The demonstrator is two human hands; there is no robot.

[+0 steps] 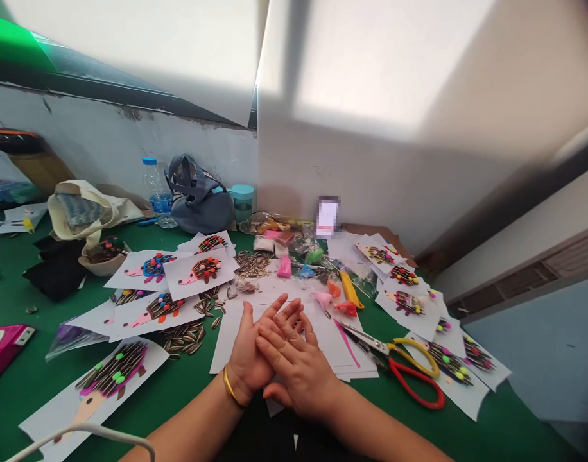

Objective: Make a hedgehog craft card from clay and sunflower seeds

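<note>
White sheets (225, 340): flat on green bench (188, 378), below left hand (248, 351) and right hand (301, 371) | left: palm up, fingers extended | right: laid flat across it | anything between palms: hidden, cannot tell | scissors (393, 367): at right | striped seeds (190, 339): at left

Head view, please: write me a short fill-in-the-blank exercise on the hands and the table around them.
1. The right hand lies over the left hand, and the bangle is on the ____ wrist.
2. The scissors have one yellow handle loop and one ____ loop.
3. The colour of the cap on the water bottle is ____.
4. On the hedgehog card at the lower left, the round dots are ____.

Missing words: left; red; blue; green.
</note>
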